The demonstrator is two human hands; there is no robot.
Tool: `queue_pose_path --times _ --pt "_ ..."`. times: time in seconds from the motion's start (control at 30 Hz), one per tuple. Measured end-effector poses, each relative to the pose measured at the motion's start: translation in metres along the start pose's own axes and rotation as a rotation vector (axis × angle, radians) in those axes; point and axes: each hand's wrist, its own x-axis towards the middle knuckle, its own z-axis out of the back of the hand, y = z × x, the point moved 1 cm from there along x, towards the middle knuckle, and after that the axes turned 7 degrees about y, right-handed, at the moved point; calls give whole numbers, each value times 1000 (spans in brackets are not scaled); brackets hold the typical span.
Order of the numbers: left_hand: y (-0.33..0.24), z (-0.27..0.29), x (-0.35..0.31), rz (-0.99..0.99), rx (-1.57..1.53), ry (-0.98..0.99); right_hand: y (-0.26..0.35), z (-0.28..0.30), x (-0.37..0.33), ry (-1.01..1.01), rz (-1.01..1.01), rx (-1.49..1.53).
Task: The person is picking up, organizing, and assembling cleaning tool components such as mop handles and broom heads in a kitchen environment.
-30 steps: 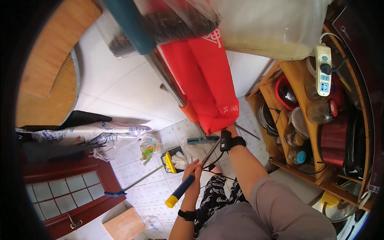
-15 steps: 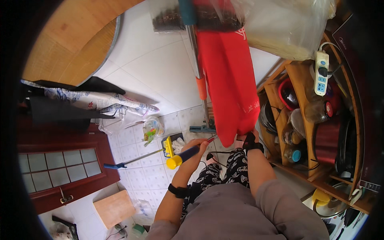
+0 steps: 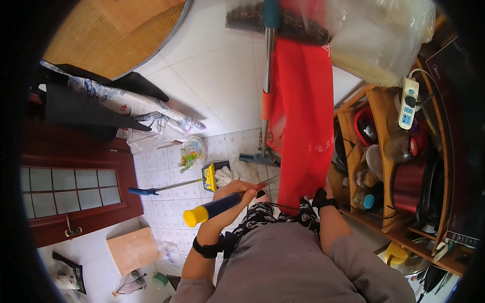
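Note:
My left hand [image 3: 241, 197] is closed round a pole with a dark blue grip and a yellow end cap [image 3: 196, 216]. Its thinner red and silver shaft slants up to the right and passes behind a hanging red cloth [image 3: 305, 121]; what sits at its far end is hidden. Beside the lower right edge of the cloth is my right hand [image 3: 328, 189], a black band round its wrist. Its fingers are mostly hidden. A squeeze mop [image 3: 268, 65] with a metal pole stands just left of the cloth, its grey-blue head [image 3: 257, 159] on the tiles.
On the floor to the left lie a yellow-headed tool with a blue handle [image 3: 144, 191], white strands [image 3: 223, 177] and a plastic bag [image 3: 194, 150]. A wooden shelf [image 3: 376, 121] with jars and pots lines the right. A dark red door [image 3: 121, 202] and a wooden board [image 3: 133, 250] are left.
The pole's yellow end has swung left and slightly down with my left hand. My right hand has moved slightly down as the red cloth's lower end shifted. The whole view has turned somewhat.

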Motion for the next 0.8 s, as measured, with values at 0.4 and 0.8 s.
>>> queue_pose_path --times 0.4,0.8 --pt "-38 56 -74 84 -257 -196 -151 136 11 -76 -513 321" --pt "-72 88 -130 26 -161 -503 -48 77 -71 -218 -832 353"
